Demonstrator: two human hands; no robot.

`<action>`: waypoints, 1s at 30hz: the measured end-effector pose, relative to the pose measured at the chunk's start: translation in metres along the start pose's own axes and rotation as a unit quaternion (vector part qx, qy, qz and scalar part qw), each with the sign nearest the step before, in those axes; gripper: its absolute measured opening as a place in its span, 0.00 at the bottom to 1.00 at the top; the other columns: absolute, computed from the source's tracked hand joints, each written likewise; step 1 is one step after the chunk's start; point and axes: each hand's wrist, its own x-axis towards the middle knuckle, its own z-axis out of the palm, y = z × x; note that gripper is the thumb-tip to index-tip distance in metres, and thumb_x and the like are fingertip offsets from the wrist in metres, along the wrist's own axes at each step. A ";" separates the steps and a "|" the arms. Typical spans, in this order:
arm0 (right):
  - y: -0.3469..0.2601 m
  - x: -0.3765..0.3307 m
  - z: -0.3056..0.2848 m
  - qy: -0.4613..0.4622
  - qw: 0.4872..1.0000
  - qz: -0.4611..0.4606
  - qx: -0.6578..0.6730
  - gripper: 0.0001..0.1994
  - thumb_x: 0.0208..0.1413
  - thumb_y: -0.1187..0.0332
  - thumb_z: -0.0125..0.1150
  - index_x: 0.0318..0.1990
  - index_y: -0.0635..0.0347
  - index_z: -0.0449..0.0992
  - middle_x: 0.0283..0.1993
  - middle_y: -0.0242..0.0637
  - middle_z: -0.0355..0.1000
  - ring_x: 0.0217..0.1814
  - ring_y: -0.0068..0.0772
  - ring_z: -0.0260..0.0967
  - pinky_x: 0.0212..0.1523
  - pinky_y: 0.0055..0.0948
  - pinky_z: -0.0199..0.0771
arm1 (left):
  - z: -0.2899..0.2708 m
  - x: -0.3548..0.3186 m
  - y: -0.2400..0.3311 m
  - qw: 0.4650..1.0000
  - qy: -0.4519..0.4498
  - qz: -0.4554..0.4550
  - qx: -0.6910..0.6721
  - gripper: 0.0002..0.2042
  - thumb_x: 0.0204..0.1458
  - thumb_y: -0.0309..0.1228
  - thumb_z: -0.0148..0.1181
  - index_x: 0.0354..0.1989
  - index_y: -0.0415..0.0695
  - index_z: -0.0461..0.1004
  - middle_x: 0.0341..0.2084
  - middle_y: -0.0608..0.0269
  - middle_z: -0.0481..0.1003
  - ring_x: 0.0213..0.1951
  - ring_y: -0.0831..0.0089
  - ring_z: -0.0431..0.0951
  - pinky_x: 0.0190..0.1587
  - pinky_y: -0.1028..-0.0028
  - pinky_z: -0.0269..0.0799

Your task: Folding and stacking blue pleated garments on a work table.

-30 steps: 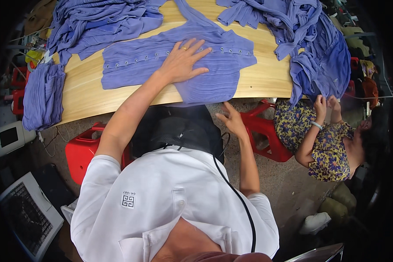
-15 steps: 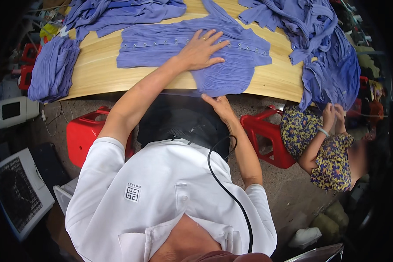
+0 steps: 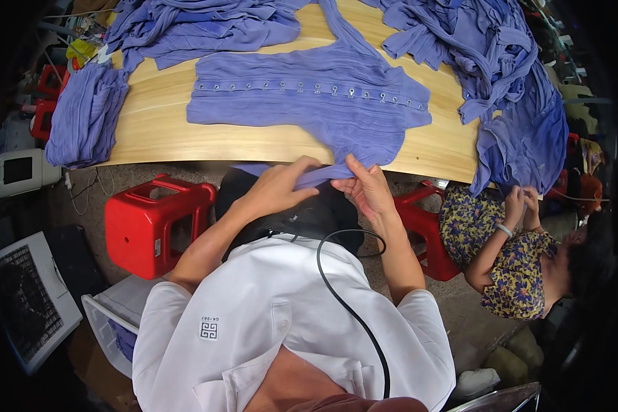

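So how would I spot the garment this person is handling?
Find the pale wooden table. At its near edge, the left hand and right hand touch a blue-violet garment. Unlike the crumpled piles around it, it lies spread flat, showing a row of small round fastenings.

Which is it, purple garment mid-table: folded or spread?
Spread: garment lies flat, fastener row showing; near sleeve, in right hand, extends past table edge.
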 end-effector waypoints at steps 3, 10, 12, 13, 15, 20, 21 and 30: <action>-0.005 -0.001 -0.014 0.048 0.999 -0.015 -0.021 0.16 0.71 0.60 0.70 0.54 0.65 0.81 0.44 0.40 0.86 0.36 0.31 0.87 0.36 0.28 0.91 | -0.027 -0.023 -0.019 0.999 0.046 0.011 0.016 0.18 0.58 0.39 0.75 0.50 0.44 0.77 0.35 0.49 0.83 0.39 0.46 0.84 0.42 0.53 0.76; -0.014 -0.014 -0.025 0.150 0.989 -0.002 0.003 0.17 0.74 0.54 0.66 0.49 0.61 0.81 0.36 0.36 0.85 0.27 0.24 0.79 0.31 0.24 0.85 | -0.132 -0.125 -0.021 0.991 0.046 -0.096 0.077 0.16 0.50 0.33 0.79 0.37 0.41 0.75 0.27 0.53 0.76 0.29 0.55 0.77 0.35 0.60 0.71; -0.015 -0.015 -0.031 0.140 0.990 -0.018 0.009 0.19 0.74 0.51 0.65 0.47 0.60 0.81 0.36 0.36 0.85 0.27 0.24 0.80 0.31 0.25 0.85 | -0.146 -0.141 -0.022 0.987 0.097 -0.088 0.089 0.14 0.50 0.29 0.77 0.37 0.40 0.75 0.25 0.56 0.74 0.27 0.62 0.75 0.32 0.65 0.68; -0.016 -0.018 -0.033 0.144 0.989 -0.024 0.013 0.19 0.74 0.50 0.64 0.47 0.60 0.81 0.36 0.37 0.85 0.27 0.24 0.80 0.31 0.26 0.85 | -0.155 -0.141 -0.014 0.985 0.107 -0.075 0.112 0.13 0.51 0.28 0.75 0.37 0.39 0.75 0.24 0.56 0.73 0.27 0.63 0.75 0.31 0.66 0.68; -0.023 -0.022 -0.045 0.145 0.983 -0.044 -0.102 0.21 0.74 0.51 0.65 0.37 0.61 0.82 0.33 0.39 0.85 0.26 0.27 0.81 0.29 0.28 0.84 | -0.159 -0.130 0.011 0.988 0.127 -0.068 0.058 0.08 0.56 0.26 0.69 0.40 0.37 0.77 0.23 0.55 0.74 0.24 0.63 0.75 0.29 0.65 0.67; -0.040 -0.041 -0.006 0.141 0.720 -0.271 -0.623 0.17 0.48 0.65 0.87 0.36 0.64 0.82 0.32 0.44 0.81 0.34 0.43 0.81 0.35 0.39 0.81 | -0.154 -0.098 0.064 0.993 0.078 0.012 0.092 0.07 0.60 0.27 0.64 0.41 0.36 0.78 0.24 0.52 0.77 0.25 0.54 0.81 0.30 0.64 0.73; -0.048 -0.035 0.014 0.064 0.684 -0.337 -0.644 0.21 0.45 0.64 0.88 0.40 0.64 0.82 0.38 0.44 0.81 0.40 0.45 0.81 0.40 0.40 0.80 | -0.153 -0.094 0.074 0.993 0.078 0.012 0.091 0.07 0.60 0.27 0.64 0.41 0.36 0.78 0.24 0.52 0.77 0.25 0.54 0.81 0.30 0.64 0.73; -0.024 0.004 0.033 -0.073 0.577 -0.333 -0.742 0.31 0.44 0.70 0.81 0.59 0.62 0.78 0.56 0.42 0.76 0.60 0.50 0.74 0.62 0.47 0.72 | -0.151 -0.077 0.110 0.962 0.223 0.140 -0.073 0.06 0.58 0.25 0.64 0.39 0.37 0.75 0.28 0.63 0.75 0.26 0.76 0.74 0.31 0.76 0.67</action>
